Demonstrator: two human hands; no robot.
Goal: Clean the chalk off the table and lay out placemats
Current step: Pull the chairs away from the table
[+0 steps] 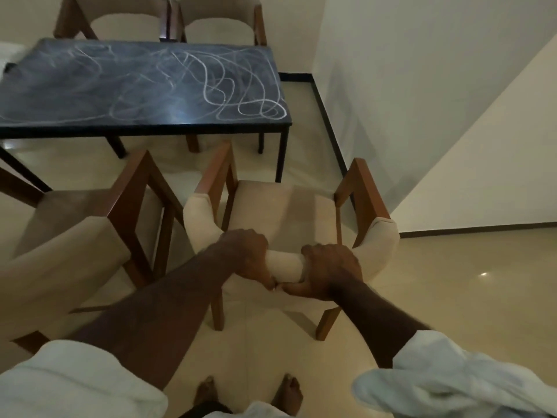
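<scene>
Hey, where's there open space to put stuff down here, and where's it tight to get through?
The tabletop shows only chalk scribbles. A floor strip lies open between the table's right end and the wall. Crowded: the near side, where the left chair and right chair stand close together; left hand and right hand grip the right chair's backrest.

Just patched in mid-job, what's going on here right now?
A person stands behind a beige chair, with the left grip and the right grip both holding the top of its curved backrest. The chair faces the dark table but stands apart from it. Chalk scribbles cover the tabletop, so cleaning has not begun. No cloth or placemats are in view. A second chair stands to the left; a third chair and a fourth chair stand at the table's far side.
</scene>
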